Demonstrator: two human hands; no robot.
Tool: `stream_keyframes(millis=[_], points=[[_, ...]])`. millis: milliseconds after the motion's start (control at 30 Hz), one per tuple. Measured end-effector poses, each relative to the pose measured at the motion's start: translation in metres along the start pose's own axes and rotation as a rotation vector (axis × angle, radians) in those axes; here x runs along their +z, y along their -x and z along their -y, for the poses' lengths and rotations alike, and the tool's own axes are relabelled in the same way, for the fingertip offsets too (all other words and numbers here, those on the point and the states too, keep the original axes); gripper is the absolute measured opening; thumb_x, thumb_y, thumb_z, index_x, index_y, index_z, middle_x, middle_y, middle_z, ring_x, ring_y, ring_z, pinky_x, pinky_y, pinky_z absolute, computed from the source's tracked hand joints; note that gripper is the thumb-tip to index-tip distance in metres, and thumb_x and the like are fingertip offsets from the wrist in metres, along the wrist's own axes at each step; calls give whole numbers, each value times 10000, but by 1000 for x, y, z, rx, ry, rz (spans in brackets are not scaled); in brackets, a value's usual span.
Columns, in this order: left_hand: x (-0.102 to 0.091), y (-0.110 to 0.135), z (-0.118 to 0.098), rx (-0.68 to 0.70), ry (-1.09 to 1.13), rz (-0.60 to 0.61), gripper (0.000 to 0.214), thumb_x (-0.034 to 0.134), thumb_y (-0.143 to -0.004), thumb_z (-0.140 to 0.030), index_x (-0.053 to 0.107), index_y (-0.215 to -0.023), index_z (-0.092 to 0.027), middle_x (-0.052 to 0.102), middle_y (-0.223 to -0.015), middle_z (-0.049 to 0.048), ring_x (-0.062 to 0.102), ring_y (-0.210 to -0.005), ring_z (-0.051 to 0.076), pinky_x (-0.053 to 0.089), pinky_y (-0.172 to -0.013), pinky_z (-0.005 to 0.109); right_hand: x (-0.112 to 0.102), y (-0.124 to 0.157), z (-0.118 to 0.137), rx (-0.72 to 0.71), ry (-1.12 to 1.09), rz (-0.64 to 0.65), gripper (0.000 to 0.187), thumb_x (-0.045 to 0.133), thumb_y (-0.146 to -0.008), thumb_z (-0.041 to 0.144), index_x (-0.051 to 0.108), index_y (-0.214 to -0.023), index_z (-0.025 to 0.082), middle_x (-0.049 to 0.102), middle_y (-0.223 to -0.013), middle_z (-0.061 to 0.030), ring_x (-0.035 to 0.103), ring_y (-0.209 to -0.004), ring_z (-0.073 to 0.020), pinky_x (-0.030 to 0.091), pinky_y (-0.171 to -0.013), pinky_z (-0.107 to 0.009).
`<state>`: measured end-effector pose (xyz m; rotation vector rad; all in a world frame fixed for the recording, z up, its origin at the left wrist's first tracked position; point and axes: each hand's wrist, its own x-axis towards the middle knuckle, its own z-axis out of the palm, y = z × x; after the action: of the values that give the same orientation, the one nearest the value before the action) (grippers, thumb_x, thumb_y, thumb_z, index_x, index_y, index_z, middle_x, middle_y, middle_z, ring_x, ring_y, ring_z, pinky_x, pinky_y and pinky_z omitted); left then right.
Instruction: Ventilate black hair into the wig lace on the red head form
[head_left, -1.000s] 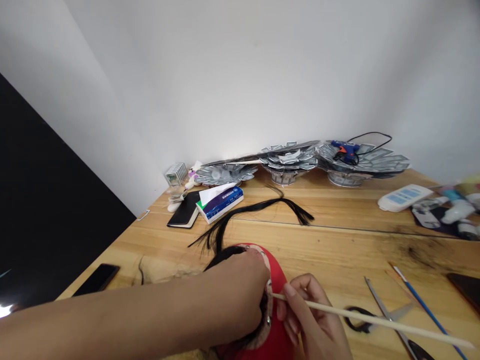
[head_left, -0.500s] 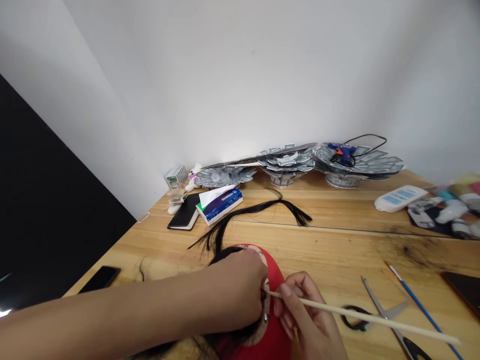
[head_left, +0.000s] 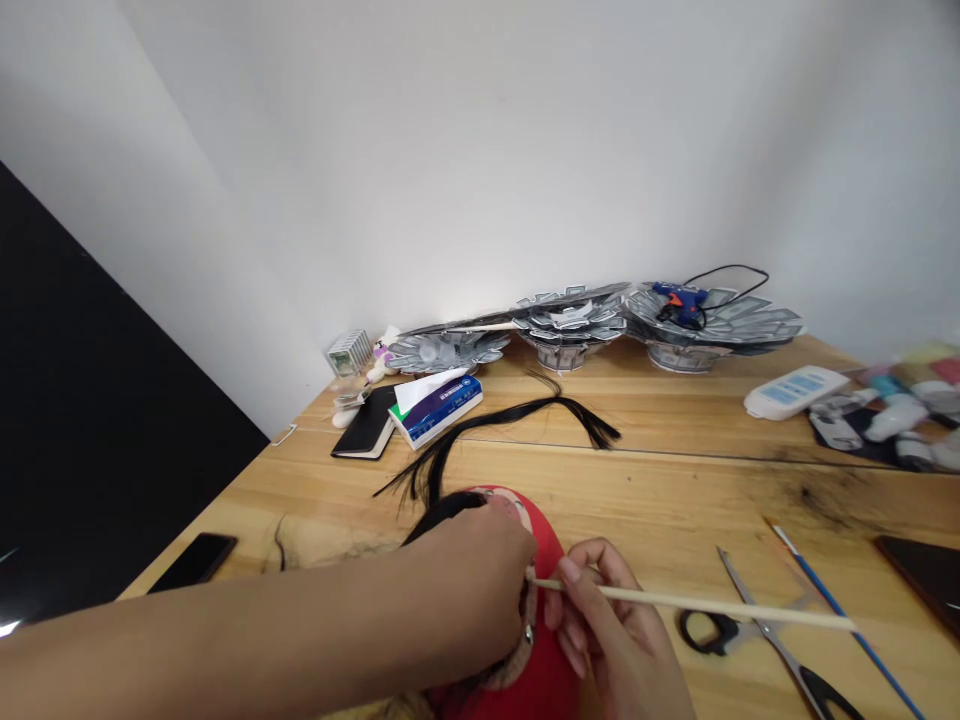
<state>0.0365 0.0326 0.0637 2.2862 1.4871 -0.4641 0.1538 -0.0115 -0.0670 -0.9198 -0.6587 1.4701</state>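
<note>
The left hand (head_left: pixel 480 585) lay over the red doll (head_left: pixel 544 560) near the front edge of the desk (head_left: pixel 675 480), its grip closed on the doll's upper part, where black hair (head_left: pixel 442 510) came out under the fingers. The right hand (head_left: pixel 615 640) was just beside it, to the right, and its grip was pinched on a thin wooden stick (head_left: pixel 697 602). The stick's near tip touched the doll at the edge of the left hand, and the rest of the stick ran to the right, low over the desk. It seemed that the tip pressed at a seam with small beads, but the hand covered most of this place.

Scissors (head_left: pixel 757 630) lay open under the far part of the stick, and a blue brush (head_left: pixel 840 605) lay to the right of them. A loose black strand (head_left: pixel 517 420) stretched across the middle of the desk. Behind it were a tissue pack (head_left: pixel 437 405) and a black notebook (head_left: pixel 369 424), touching each other. A phone (head_left: pixel 193 562) lay at the left edge. Along the wall stood three card bowls (head_left: pixel 574 325), and a blue glue gun (head_left: pixel 679 298) rested on the right one
</note>
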Motion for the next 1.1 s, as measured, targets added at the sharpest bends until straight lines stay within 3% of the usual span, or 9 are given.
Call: stream_keyframes(millis=[333, 500, 700, 867, 967, 1100], points=[[5, 4, 4, -23, 0, -1, 183, 516, -838, -140, 687, -901, -160, 751, -871, 172, 733, -751, 364, 503, -559, 366, 1, 1, 1, 30, -10, -20, 396, 789, -774, 513, 554, -719, 199, 615, -549, 40, 440, -448, -64, 342, -422, -154], [14, 7, 10, 70, -10, -61, 134, 574, -822, -212, 672, -901, -166, 731, -884, 132, 720, -748, 325, 514, -569, 346, 1, 1, 2, 36, 3, -20, 401, 784, -774, 524, 553, -736, 199, 623, -539, 39, 430, -424, -60, 326, -410, -151], [36, 10, 27, 304, -67, -113, 94, 600, -851, -181, 652, -928, -179, 697, -966, 85, 674, -811, 253, 517, -699, 320, 1, 1, 3, 31, 42, -3, 408, 745, -811, 531, 556, -676, 196, 595, -511, 47, 411, -398, -60, 316, -403, -168], [59, 12, 52, 697, -138, -501, 150, 491, -990, -231, 618, -927, -181, 693, -1096, 92, 622, -758, 181, 503, -730, 287, -2, 2, 1, 78, 48, -8, 424, 730, -805, 572, 564, -691, 199, 602, -507, 43, 434, -406, -62, 316, -409, -164], [61, 15, 61, 741, -77, -501, 193, 461, -1024, -190, 613, -905, -182, 704, -1189, 65, 643, -823, 142, 470, -831, 247, -3, 0, 1, 82, 86, -16, 447, 731, -793, 594, 570, -692, 189, 589, -478, 44, 402, -366, -47, 313, -382, -151], [60, 8, 64, 811, -3, -453, 456, 188, -1084, -264, 596, -906, -169, 719, -1205, 68, 658, -869, 126, 445, -826, 233, 0, -2, 3, 124, 14, -41, 467, 791, -730, 588, 551, -677, 191, 580, -462, 45, 360, -358, -33, 302, -360, -132]])
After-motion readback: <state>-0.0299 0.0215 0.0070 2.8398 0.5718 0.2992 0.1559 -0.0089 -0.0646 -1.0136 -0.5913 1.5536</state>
